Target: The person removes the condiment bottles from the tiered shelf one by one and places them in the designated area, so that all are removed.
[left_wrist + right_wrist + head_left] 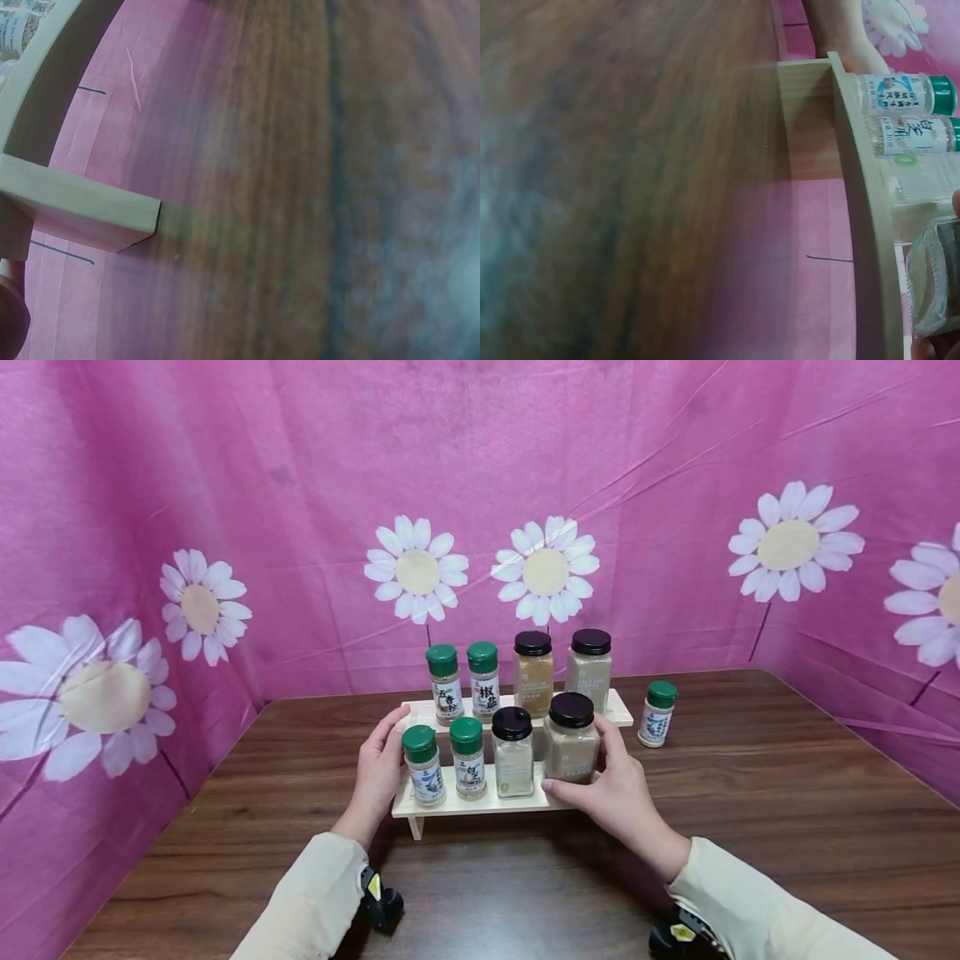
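A two-tier pale wooden spice rack [480, 807] stands on the table. My left hand [380, 770] grips its left end; in the left wrist view a rack leg [90, 206] shows with a fingertip [11, 319] beside it. With my right hand [626, 789] I hold a square glass jar [572, 747] with a black lid at the right of the lower tier. In the right wrist view this jar [936, 277] looks tilted against its neighbours. Left of it on that tier are a black-lidded jar [513, 760] and two green-capped shakers, one white-labelled shaker [470, 768] nearest.
The upper tier bears two green-capped shakers, including one shaker [447, 693] at its left, and two black-lidded jars, one jar [533, 681] mid-right. Another green-capped shaker [657, 722] stands on the wooden table [750, 793] right of the rack. A pink flowered cloth [480, 443] hangs behind.
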Available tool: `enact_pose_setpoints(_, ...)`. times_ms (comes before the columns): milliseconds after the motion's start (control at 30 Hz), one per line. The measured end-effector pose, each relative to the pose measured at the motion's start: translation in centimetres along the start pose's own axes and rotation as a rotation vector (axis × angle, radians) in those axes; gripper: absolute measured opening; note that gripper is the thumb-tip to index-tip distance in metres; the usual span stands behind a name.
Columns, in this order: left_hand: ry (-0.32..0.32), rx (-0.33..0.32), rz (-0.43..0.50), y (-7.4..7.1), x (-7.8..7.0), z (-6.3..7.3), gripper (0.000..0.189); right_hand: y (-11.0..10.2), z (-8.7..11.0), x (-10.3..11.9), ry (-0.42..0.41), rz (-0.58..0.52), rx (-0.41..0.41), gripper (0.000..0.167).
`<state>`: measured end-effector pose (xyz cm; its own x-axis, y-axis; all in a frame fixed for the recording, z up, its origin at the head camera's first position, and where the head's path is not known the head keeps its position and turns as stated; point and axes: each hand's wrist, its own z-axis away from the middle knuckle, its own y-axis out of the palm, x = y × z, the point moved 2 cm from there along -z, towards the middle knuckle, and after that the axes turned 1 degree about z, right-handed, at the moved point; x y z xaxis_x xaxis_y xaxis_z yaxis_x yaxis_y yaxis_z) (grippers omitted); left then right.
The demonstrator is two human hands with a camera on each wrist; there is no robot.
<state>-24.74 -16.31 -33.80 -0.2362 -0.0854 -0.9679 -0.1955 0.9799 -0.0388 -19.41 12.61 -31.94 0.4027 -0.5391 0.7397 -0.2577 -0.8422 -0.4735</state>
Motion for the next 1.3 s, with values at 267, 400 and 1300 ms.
enact_pose_setpoints(267,0.001,-0.005,-0.004,0.0,-0.1,0.0,0.036,-1.0,-0.2,0.7,-0.020,0.011,-0.059,0.091)
enact_pose_setpoints(400,0.005,-0.008,-0.002,0.0,-0.1,0.0,0.036,-1.4,-0.1,0.9,-0.047,0.009,-0.087,0.090)
enact_pose_setpoints(1300,-0.013,-0.015,-0.004,0.1,-0.2,0.1,0.036,-5.0,-0.9,0.7,-0.351,-0.375,-0.343,0.075)
